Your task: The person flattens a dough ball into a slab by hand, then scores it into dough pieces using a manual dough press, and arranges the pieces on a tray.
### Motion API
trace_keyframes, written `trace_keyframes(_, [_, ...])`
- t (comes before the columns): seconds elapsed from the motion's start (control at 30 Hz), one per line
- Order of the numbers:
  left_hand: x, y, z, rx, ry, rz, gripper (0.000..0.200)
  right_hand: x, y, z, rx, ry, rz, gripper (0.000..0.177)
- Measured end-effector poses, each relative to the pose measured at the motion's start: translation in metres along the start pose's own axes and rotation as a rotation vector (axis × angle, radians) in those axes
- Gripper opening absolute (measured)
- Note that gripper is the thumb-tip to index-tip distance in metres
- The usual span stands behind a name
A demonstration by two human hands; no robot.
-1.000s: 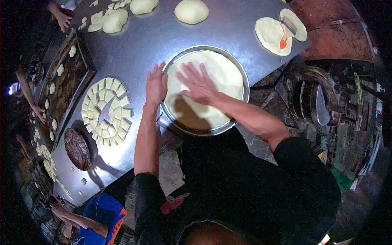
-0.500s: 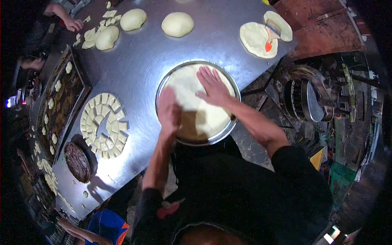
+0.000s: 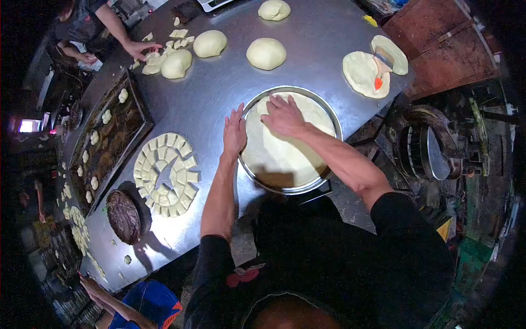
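Observation:
A flat sheet of pale dough (image 3: 285,156) lies inside a round metal pan (image 3: 338,131) at the table's near edge. My right hand (image 3: 283,116) rests on the upper part of the dough, fingers spread and partly bent, holding nothing. At the pan's left rim is my left hand (image 3: 234,131), its fingers stretched upward and nothing in it. Left of the pan, a ring of cut dough pieces (image 3: 143,171) lies on the metal table (image 3: 213,88). A bowl of dark filling (image 3: 124,217) stands below that ring.
Dough balls (image 3: 266,54) sit beyond the pan. Flattened dough (image 3: 359,71) with a scraper (image 3: 383,61) is at the right corner. A dark tray (image 3: 112,137) holds small dough pieces. A co-worker's hand (image 3: 141,49) touches dough at upper left; another person's arm (image 3: 112,303) shows lower left.
My left hand has moved from over the dough to the pan's left rim. My right hand has shifted left across the dough. The view has shifted, and the co-worker's hand now reaches the dough pieces.

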State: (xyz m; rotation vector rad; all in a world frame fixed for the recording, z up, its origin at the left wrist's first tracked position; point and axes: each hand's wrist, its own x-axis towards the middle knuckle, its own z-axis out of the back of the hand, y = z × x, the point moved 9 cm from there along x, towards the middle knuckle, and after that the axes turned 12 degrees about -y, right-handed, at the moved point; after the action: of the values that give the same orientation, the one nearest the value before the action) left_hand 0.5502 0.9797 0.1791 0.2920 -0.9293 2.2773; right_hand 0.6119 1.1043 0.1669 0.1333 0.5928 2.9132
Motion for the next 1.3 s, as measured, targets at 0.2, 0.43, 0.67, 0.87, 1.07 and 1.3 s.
trace_keyframes(0.2, [-0.079, 0.044, 0.027, -0.163, 0.071, 0.617, 0.043, -0.040, 0.073, -0.038, 0.364, 0.422, 0.280, 0.068])
trace_keyframes(0.43, [-0.017, 0.011, -0.016, -0.049, 0.269, 0.146, 0.046, -0.035, 0.017, 0.017, 0.117, 0.060, 0.154, 0.062])
trace_keyframes(0.67, [-0.037, -0.041, 0.002, 0.480, 0.034, -0.095, 0.052, -0.048, -0.055, 0.037, 0.381, 0.007, -0.060, 0.064])
trace_keyframes(0.87, [-0.040, -0.086, -0.057, 0.365, 0.299, -0.293, 0.062, -0.050, -0.068, 0.039, 0.024, -0.083, -0.005, 0.055])
trace_keyframes(1.07, [0.016, -0.007, -0.020, -0.058, 0.082, 0.064, 0.035, -0.018, -0.045, 0.017, 0.010, -0.198, 0.120, 0.048])
trace_keyframes(1.3, [-0.046, 0.016, 0.003, -0.088, 0.282, 0.476, 0.042, -0.050, 0.046, -0.040, -0.095, -0.151, 0.183, 0.068])
